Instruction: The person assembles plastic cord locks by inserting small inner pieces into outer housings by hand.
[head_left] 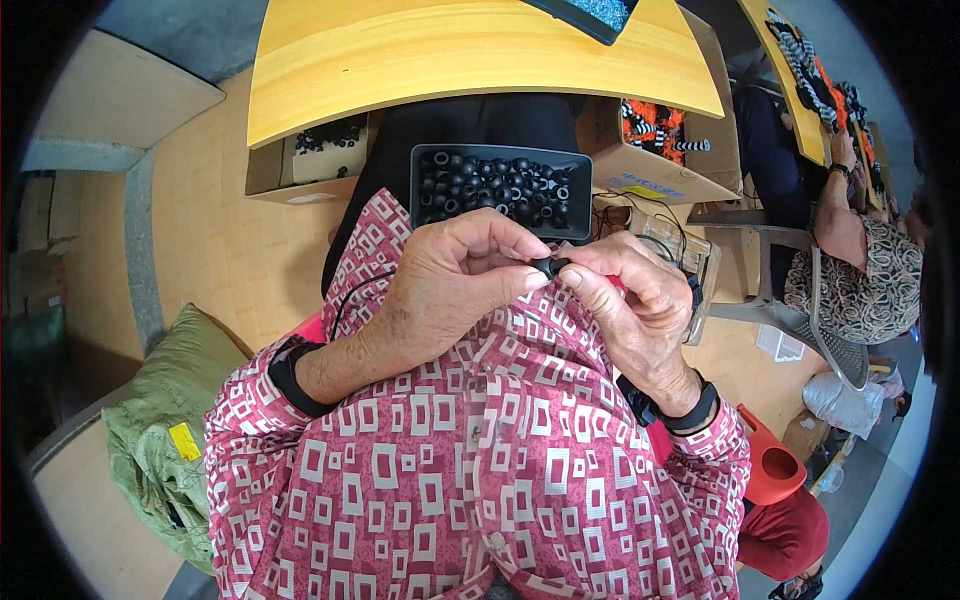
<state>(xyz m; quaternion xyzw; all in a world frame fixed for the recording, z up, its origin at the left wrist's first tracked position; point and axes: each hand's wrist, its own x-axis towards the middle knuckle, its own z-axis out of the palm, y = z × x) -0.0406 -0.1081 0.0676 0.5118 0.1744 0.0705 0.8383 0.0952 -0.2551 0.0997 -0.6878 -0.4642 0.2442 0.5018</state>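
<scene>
Item: small black bead (548, 266), being pinched between both hands just near of the black tray (500, 155) of like beads. Left hand (455, 285) and right hand (635, 300) are closing fingertips on it. Likely light, hard, smooth, slippery; best gripped across its sides.
</scene>
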